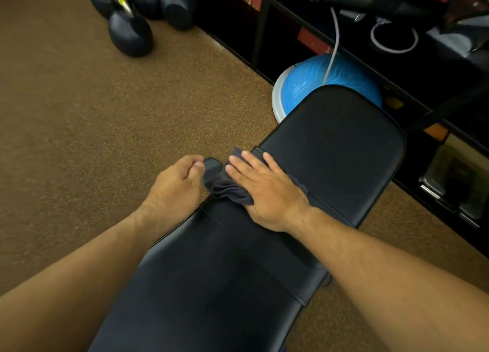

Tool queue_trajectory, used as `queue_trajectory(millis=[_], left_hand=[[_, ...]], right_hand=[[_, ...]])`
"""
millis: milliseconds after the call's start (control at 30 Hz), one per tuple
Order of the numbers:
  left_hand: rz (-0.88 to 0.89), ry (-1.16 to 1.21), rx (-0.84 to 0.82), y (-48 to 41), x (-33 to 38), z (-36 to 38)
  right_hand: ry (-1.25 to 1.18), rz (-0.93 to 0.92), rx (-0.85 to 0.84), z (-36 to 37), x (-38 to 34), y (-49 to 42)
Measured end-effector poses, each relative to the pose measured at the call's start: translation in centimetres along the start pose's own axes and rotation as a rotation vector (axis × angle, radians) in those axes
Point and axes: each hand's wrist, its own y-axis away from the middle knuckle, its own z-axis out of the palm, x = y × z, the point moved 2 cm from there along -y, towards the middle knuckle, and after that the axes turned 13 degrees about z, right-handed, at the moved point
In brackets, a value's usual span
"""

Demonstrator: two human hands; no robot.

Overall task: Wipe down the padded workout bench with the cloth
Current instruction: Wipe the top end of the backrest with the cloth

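Our right hand (264, 190) hides most of the crumpled dark cloth (230, 193). Its fingers lie straight and flat, pressing the cloth onto the bench (330, 153) at the seam between two smooth black pads. Our left hand (174, 185) is curled at the bench's left edge (whether it pinches anything, we cannot tell). The bench's near end is cut off. Behind its far end sits a glossy blue dome (304, 84), and round kettlebells (129, 31) stand farther left.
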Motion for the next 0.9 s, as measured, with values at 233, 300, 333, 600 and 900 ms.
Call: queue_trajectory(millis=[233, 300, 333, 600, 900], left_hand=[[0.012, -0.133, -0.216, 1.8, -0.3, 2.1], [0.033, -0.199, -0.281, 2.2, 0.4, 2.5], [0.047, -0.235, -0.301, 2.3, 0.7, 2.6], [0.144, -0.493, -0.386, 3.0, 1.9, 3.0], [0.150, -0.641, -0.427, 2.6, 2.1, 3.7]], right_hand=[[-0.024, 0.188, 0.033, 1.5, 0.0, 6.8], [-0.020, 0.222, 0.023, 1.9, 0.0, 8.8], [-0.015, 0.228, 0.017, 2.1, 0.0, 9.6], [-0.002, 0.250, -0.018, 1.3, 0.2, 7.6], [0.033, 0.264, 0.030, -0.6, 0.5, -1.1]])
